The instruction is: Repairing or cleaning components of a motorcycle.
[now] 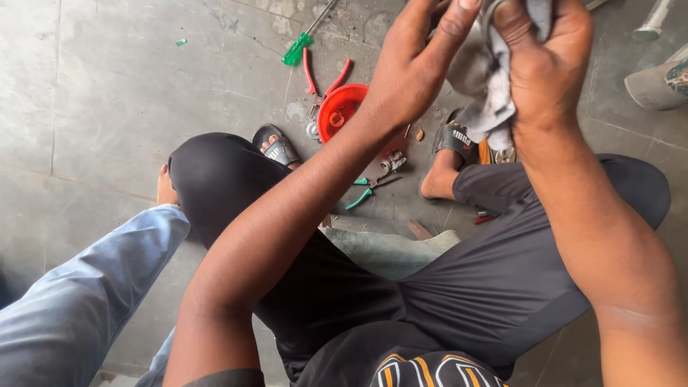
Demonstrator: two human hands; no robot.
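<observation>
My right hand [548, 61] is raised at the top of the view and closed around a grey rag [494, 100] that hangs down below my fist. My left hand [416, 64] is lifted beside it, fingers curled up against the rag's upper part near the frame's top edge. Whatever the rag may wrap is hidden. Below my arms are my knees in black trousers [487, 279] and my feet in black sandals [451, 140].
On the grey floor lie a red bowl [337, 115] with small metal parts, red-handled pliers [322, 79], a green screwdriver [297, 49] and green-handled pliers [365, 190]. Another person's leg in blue jeans [79, 294] stretches in from the left.
</observation>
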